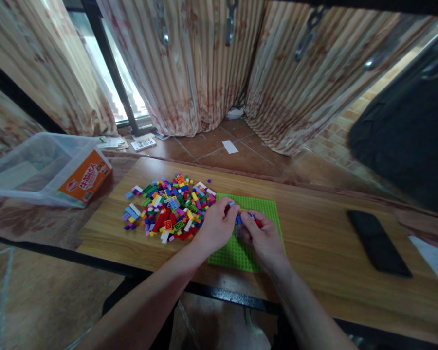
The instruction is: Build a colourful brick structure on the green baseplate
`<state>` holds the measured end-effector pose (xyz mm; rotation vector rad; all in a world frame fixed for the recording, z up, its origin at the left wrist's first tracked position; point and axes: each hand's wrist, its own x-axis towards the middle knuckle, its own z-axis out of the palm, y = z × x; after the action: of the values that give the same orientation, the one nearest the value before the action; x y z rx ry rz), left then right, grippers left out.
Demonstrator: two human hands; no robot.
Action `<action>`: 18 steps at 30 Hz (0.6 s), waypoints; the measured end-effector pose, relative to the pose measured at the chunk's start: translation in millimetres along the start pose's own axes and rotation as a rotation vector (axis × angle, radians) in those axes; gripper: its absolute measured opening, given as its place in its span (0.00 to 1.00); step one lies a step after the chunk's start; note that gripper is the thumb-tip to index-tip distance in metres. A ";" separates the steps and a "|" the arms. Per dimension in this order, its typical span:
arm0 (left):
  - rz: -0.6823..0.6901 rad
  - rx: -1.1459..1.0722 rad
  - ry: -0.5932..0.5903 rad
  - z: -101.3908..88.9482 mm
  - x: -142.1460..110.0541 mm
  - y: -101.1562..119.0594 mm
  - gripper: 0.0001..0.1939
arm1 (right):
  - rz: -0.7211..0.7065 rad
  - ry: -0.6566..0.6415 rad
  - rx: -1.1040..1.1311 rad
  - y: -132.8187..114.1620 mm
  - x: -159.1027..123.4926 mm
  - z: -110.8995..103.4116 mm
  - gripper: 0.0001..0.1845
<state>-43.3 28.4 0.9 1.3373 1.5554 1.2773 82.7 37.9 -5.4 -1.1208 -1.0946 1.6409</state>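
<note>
My left hand (219,224) is closed in a pinch, with a small blue toy brick (231,204) showing at its fingertips. Close beside it, my right hand (264,238) grips a small cluster of joined bricks (239,220), mostly blue, with some red by the fingers. Fingers cover much of both, so the cluster's full shape is hidden. Both hands are over the green studded baseplate (228,260). Left of the plate lies a loose pile of many-coloured bricks (173,204), near my left wrist.
A clear plastic bin (40,141) with an orange label stands at the left. On the wooden table (314,233), a black phone (379,243) lies at the right, near a white paper (432,260). Patterned curtains (190,73) hang beyond the table.
</note>
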 end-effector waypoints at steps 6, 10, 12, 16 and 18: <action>-0.150 -0.266 0.003 0.3 1.3 2.1 0.10 | 0.111 -0.012 0.239 -2.7 -0.3 1.4 0.18; -0.326 -0.514 -0.103 -0.8 -0.5 4.9 0.11 | 0.096 0.026 0.281 -4.3 1.3 0.9 0.19; -0.320 -0.503 -0.182 0.8 -2.4 5.3 0.15 | 0.080 0.037 0.268 -3.7 2.1 -0.2 0.20; -0.219 -0.410 -0.271 5.7 -5.2 2.0 0.15 | 0.080 0.053 0.242 -2.3 2.7 -3.2 0.21; -0.190 -0.395 -0.286 7.1 -6.2 0.3 0.13 | 0.096 0.038 0.244 -2.7 2.7 -4.6 0.22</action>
<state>-35.3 24.0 -1.1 1.0396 1.1322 1.1442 86.9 42.0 -4.4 -1.0521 -0.8018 1.7666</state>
